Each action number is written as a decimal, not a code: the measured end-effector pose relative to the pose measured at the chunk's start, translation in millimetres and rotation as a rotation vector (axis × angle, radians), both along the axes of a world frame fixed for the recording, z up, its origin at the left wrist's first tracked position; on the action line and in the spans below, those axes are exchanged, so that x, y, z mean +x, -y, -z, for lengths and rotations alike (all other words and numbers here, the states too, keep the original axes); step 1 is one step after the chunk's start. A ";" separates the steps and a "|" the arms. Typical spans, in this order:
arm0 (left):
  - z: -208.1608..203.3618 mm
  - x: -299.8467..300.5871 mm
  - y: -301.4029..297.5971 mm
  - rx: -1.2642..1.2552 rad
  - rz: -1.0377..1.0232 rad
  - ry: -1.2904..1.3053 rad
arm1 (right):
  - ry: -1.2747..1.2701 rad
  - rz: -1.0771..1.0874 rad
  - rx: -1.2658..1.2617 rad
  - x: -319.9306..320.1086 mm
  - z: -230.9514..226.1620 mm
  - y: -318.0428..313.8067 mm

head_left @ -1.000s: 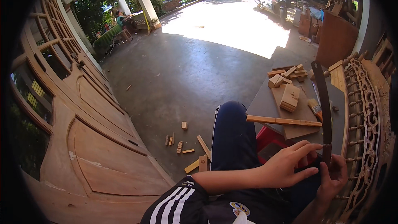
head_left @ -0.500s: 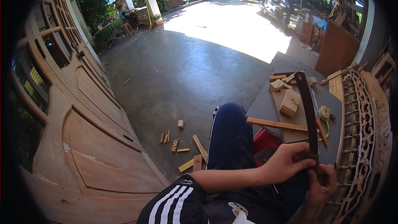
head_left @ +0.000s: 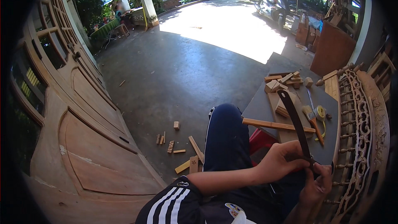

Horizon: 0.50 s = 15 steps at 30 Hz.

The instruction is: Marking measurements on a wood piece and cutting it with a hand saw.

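A long, dark, slightly curved saw blade (head_left: pixel 295 118) with a hole near its far tip slants up and left from my hands, over the low table. My left hand (head_left: pixel 285 159) reaches in from the left, its thumb and fingers closed on the blade's lower end. Just to the right and below, my right hand (head_left: pixel 317 186) is closed at the same end, fingers curled. A small dark piece there is mostly covered by the fingers, so I cannot make out its shape. The table's wooden stick (head_left: pixel 271 124) lies behind the blade.
On the grey table (head_left: pixel 257 105) are wooden blocks (head_left: pixel 273 86), a paintbrush (head_left: pixel 314 120) and a yellow tape measure (head_left: pixel 319 112). Carved wooden furniture (head_left: pixel 357 132) stands at right. Wood offcuts (head_left: pixel 193 164) lie on the floor left of my knee. A panelled door (head_left: pixel 99 153) stands left.
The blade has tipped to the left and its far end sits lower, so the paintbrush now shows beside it. Both hands remain closed at its lower end.
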<state>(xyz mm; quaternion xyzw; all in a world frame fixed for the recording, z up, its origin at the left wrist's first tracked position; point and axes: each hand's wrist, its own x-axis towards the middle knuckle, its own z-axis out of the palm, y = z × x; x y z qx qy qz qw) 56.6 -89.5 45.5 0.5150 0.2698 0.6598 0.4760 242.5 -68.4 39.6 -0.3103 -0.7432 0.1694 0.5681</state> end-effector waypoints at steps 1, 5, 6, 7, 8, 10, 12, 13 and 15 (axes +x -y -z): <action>0.6 1.6 -1.8 0.030 0.005 -0.016 | -0.014 0.003 0.009 0.9 -1.1 0.2; -1.1 -11.2 6.0 -0.129 -0.035 -0.149 | -0.055 -0.045 -0.063 -11.8 -11.0 1.2; 1.9 -14.6 4.4 -0.158 -0.040 -0.144 | -0.072 -0.086 -0.091 -13.5 -8.9 -1.8; -0.1 -17.1 6.1 -0.196 -0.040 -0.163 | -0.094 -0.115 -0.152 -12.9 -6.8 -2.6; -0.1 -16.0 4.6 -0.135 -0.089 -0.107 | -0.121 -0.158 -0.214 -14.0 -3.8 -4.3; -6.3 -18.4 2.1 -0.038 -0.077 -0.201 | -0.082 -0.139 -0.191 -5.2 2.4 -8.9; -8.8 -18.8 1.9 -0.080 -0.017 -0.197 | -0.045 -0.168 -0.182 0.3 3.8 -7.9; -3.3 -19.6 -0.7 -0.058 0.002 -0.206 | -0.049 -0.169 -0.185 0.7 4.4 -7.4; -6.5 -16.3 -3.9 -0.025 -0.003 -0.173 | -0.051 -0.171 -0.188 -0.1 4.3 -5.4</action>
